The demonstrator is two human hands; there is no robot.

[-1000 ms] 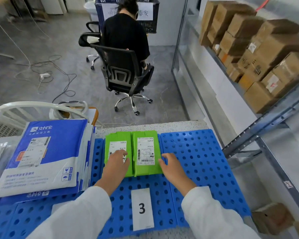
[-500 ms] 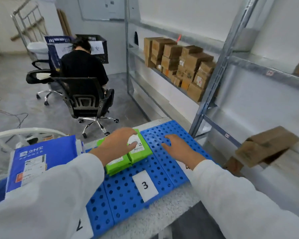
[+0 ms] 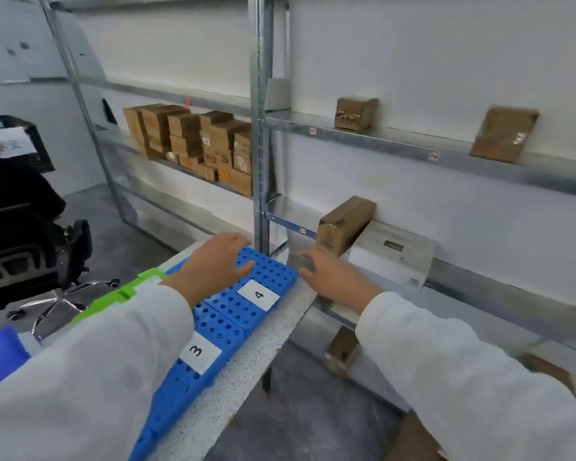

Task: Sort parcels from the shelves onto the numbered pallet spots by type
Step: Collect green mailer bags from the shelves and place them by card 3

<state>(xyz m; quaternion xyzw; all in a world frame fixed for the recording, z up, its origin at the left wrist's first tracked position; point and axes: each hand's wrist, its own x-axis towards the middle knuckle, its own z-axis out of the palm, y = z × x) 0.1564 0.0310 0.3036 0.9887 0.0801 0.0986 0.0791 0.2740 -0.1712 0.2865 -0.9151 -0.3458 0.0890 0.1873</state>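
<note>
Green parcels lay in the lower left part of the frame, just above the white left sleeve and next to the visible part of the blue pallet. The pallet lay on a speckled table and carried two white labels, label 3 nearer the camera and label 4 farther away. The left hand was over the spot near label 4 with its fingers spread and nothing in it (I could not tell whether it touched the pallet). The right hand, a little blurred, was beyond the table edge with its fingers stretched out and empty, near a tilted brown box on the lower metal shelf. This box leaned on a white box just to its right. A stack of brown boxes stood on the shelf in the middle left, and two single cartons stood on the upper shelf at the right.
</note>
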